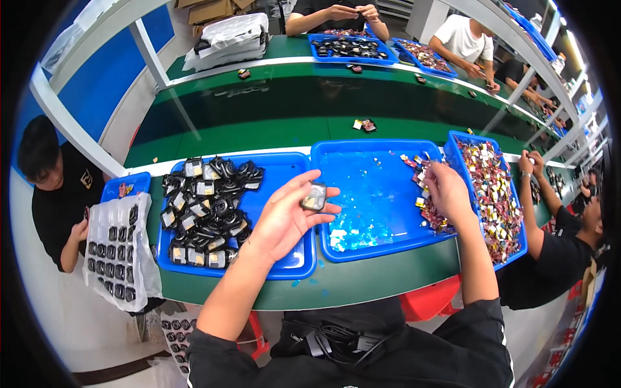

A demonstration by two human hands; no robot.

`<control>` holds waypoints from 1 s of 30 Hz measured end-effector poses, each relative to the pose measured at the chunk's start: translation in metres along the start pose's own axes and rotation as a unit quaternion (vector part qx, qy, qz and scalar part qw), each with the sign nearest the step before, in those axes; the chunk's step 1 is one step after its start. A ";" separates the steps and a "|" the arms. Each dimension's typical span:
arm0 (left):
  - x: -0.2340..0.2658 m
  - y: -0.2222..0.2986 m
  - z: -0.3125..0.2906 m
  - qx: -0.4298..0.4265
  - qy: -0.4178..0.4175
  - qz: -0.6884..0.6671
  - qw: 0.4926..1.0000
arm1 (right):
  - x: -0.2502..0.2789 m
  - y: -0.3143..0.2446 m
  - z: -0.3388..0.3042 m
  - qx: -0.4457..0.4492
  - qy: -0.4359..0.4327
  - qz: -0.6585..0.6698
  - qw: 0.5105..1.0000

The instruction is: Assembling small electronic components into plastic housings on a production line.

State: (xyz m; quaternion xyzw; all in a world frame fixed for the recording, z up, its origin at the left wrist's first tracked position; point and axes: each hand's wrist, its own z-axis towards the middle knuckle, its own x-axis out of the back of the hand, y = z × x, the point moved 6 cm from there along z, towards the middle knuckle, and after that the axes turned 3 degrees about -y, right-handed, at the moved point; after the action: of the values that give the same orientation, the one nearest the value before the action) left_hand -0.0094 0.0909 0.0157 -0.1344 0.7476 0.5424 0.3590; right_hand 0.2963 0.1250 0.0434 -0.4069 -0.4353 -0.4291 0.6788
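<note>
My left hand (284,216) is turned palm up over the gap between two blue trays. Its thumb and fingers hold a small black device housing (314,196) with a pale, shiny face. My right hand (448,189) reaches down at the right end of the middle blue tray (362,251), fingers curled together beside a pile of small wired parts (424,200) with red wires and white-yellow pieces. Whatever those fingers pinch is hidden. Heaped in the left blue tray (294,258) are several black housings (207,213), some with pale labels.
At the right stands another blue tray of wired parts (485,187). A loose wired part (365,125) lies on the green conveyor (291,126). On the left, a person (55,187) is beside a white moulded tray (107,249) of black housings. Other people work across and to the right.
</note>
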 end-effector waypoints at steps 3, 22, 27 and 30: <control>0.000 -0.001 -0.004 -0.074 -0.006 0.136 0.988 | 0.011 -0.011 -0.008 -0.070 0.099 0.237 0.964; -0.015 -0.033 -0.008 -0.091 -0.019 0.432 0.897 | -0.053 -0.139 -0.035 -0.108 -0.072 0.688 0.714; -0.023 -0.031 -0.014 -0.158 -0.026 0.482 0.862 | -0.032 -0.135 -0.028 -0.071 -0.076 0.567 0.817; -0.028 -0.028 -0.017 -0.205 -0.024 0.534 0.820 | -0.035 -0.132 -0.025 -0.079 -0.134 0.563 0.812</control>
State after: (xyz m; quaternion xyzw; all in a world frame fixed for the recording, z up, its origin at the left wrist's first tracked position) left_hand 0.0198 0.0593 0.0172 0.2286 0.5651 0.7927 -0.0048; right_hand 0.1702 0.0698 0.0270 -0.6867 -0.1812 0.0538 0.7019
